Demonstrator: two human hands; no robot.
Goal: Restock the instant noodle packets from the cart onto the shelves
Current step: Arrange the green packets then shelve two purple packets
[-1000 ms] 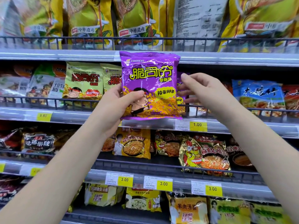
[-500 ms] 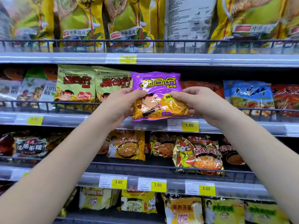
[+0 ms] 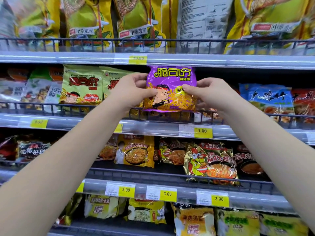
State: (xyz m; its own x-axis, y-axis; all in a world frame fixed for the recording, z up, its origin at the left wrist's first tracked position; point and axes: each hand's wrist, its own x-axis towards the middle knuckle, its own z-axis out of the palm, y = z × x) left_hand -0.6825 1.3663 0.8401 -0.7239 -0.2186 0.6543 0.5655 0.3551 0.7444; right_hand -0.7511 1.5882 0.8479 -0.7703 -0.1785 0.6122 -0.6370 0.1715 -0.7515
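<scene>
The purple instant noodle packet [image 3: 170, 89] is now upright at the mouth of the second shelf [image 3: 153, 127], its lower edge just above the wire front rail [image 3: 51, 106] and its top just under the shelf lip above. A second ago it was held well out in front of the shelving in the left hand alone, face-on and higher; half a second ago it was tipped back and low, with both hands on it. Since then it has been stood up and carried inward, beside the green packets of the same brand [image 3: 81, 86] on its left.

The left hand [image 3: 131, 91] pinches the packet's left edge, thumb on the front and fingers wrapped behind; the right hand [image 3: 204, 92] does the same on the right edge, so each grip is closed on the packet (neither has let go).

By my reading the placement is nearly done: the packet sits over the slot marked by the 1.00 price tag [image 3: 202, 131], and what remains is lowering it behind the rail and releasing. The cart is out of view.
</scene>
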